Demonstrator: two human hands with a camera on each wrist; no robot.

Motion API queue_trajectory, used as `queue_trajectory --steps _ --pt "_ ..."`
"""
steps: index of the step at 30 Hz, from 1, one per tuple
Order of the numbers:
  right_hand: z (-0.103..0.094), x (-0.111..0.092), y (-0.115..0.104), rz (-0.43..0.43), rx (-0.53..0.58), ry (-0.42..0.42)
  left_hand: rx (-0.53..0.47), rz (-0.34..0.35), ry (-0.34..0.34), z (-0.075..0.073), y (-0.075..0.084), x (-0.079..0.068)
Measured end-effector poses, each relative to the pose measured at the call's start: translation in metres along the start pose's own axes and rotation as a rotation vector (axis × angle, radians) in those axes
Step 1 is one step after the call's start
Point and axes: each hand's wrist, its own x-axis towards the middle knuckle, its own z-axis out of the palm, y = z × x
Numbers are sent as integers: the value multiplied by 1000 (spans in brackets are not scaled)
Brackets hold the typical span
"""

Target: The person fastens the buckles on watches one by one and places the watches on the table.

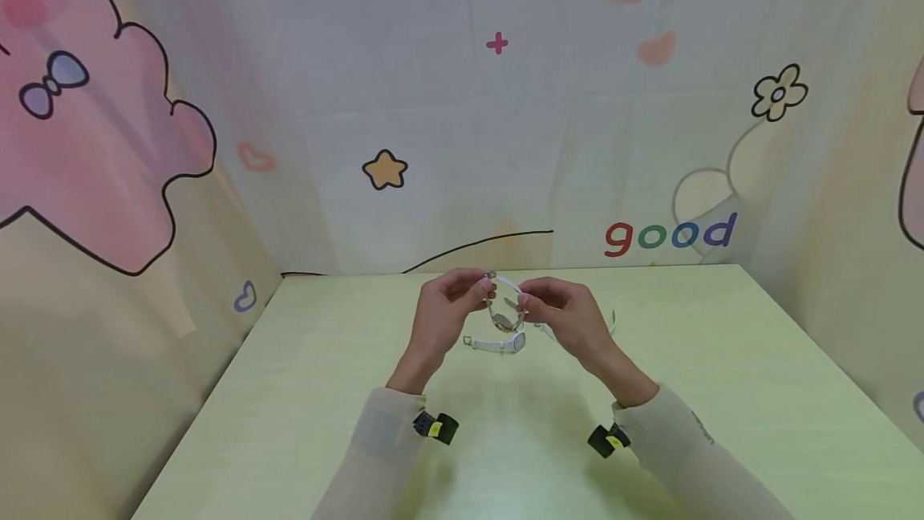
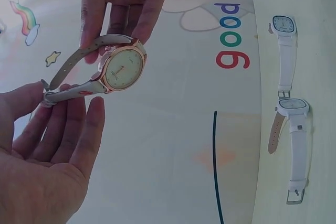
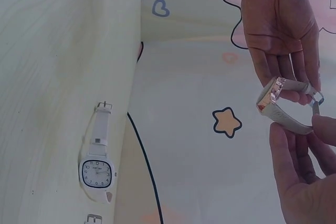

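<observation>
A wristwatch (image 2: 124,70) with a round pale dial, rose-gold case and white strap is held above the table between both hands. My left hand (image 1: 440,318) pinches its strap at the metal buckle, thumb on one side and fingers on the other. My right hand (image 1: 573,321) grips the strap on the opposite side of the loop, between thumb and fingers. The strap curves round with its holed tan-lined end close to the buckle in the left wrist view. Below the hands lies a white square-faced watch (image 1: 518,342); a second white watch (image 2: 284,25) lies to its right.
The pale green table (image 1: 289,424) reaches back to a hanging cloth (image 1: 433,103) printed with hearts, a star and the word "good". More printed cloth hangs at both sides. Small black cameras (image 1: 446,428) sit at the wrists.
</observation>
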Motion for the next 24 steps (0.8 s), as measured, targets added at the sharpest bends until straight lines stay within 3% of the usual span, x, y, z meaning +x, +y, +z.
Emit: queue_trajectory --steps 6,10,20,24 --pt "0 1 -2 -8 -6 0 30 -11 -7 3 19 -9" --pt "1 1 -4 -15 3 -1 29 -28 -19 3 22 -10" --pt "3 0 -4 -45 -21 -9 57 -25 -20 5 22 -11" --pt "3 -1 -2 -40 -31 -18 57 -34 -28 5 8 -5"
